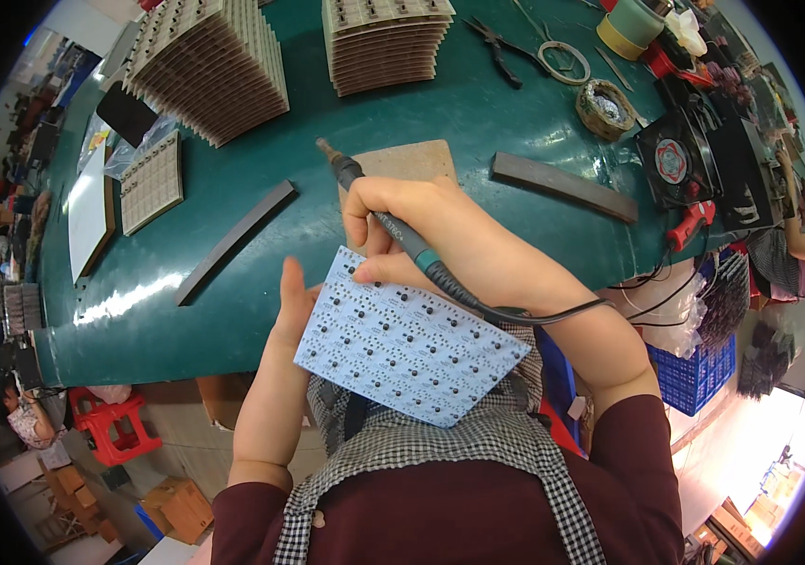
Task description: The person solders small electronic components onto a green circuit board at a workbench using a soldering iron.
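Head view. Left hand [291, 306], fingers flat and extended, supports from beneath a white circuit board [409, 339] studded with dark parts, held tilted at the near edge of the green table [233, 254]. Right hand [402, 231], fingers curled shut, grips a soldering iron [393, 226], thumb touching the board's far edge; iron tip points far-left over a brown pad [412, 160]. Far left, stacks of boards [209, 61]. Far right, a small woven basket [607, 108] holds what is possibly metal wool. Near right, a blue crate [694, 367], contents unclear

Left hand [294, 306] lies flat, fingers extended (thumb up); right hand [402, 226] is curled closed, forearms bare.
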Demonstrator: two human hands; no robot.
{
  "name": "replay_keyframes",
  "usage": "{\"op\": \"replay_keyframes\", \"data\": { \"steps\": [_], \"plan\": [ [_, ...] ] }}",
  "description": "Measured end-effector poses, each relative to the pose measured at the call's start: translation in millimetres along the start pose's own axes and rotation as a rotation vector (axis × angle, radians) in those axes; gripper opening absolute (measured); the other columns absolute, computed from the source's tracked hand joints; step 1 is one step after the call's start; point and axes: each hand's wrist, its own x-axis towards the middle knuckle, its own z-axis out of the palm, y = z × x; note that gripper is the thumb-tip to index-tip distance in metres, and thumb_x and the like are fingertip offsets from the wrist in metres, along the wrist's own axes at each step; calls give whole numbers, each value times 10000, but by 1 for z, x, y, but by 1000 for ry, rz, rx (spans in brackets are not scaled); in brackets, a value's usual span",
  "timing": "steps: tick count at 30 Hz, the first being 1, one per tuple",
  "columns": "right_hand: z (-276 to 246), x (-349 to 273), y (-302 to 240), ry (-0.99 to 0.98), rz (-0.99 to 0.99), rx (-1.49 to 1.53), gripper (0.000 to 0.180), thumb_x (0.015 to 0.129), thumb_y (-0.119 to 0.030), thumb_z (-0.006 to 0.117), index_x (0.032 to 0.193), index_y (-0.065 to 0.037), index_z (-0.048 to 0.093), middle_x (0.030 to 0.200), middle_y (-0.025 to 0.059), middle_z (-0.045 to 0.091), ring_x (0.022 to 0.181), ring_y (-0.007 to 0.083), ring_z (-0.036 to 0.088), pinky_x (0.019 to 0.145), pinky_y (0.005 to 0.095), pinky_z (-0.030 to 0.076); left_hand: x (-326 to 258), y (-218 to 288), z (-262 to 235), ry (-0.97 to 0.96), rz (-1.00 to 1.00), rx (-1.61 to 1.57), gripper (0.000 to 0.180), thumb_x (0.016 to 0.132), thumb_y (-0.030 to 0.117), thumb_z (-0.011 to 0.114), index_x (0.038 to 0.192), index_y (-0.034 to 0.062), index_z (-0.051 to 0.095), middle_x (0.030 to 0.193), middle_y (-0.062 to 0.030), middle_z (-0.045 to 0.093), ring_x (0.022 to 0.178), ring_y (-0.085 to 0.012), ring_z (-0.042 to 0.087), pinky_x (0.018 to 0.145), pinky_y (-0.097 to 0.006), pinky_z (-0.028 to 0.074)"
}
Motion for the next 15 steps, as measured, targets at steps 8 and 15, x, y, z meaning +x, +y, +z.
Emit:
{"op": "replay_keyframes", "data": {
  "steps": [8,15],
  "plan": [
    [-28,-37,-1,292,54,-62,212,764,-13,648,873,-31,468,904,106,600,839,139,588,740,270,483,-16,18,25,207,89,258,551,704,153,605,1168,-109,465,1093,-211,574,993,-289,577,872,-363,455],
    [8,-91,14,494,295,243,247,769,74,615,878,-22,416,915,161,603,802,143,604,688,261,512,-28,5,27,257,89,231,508,730,99,583,1188,-86,464,1125,-216,563,993,-269,582,853,-353,466]
  ]
}}
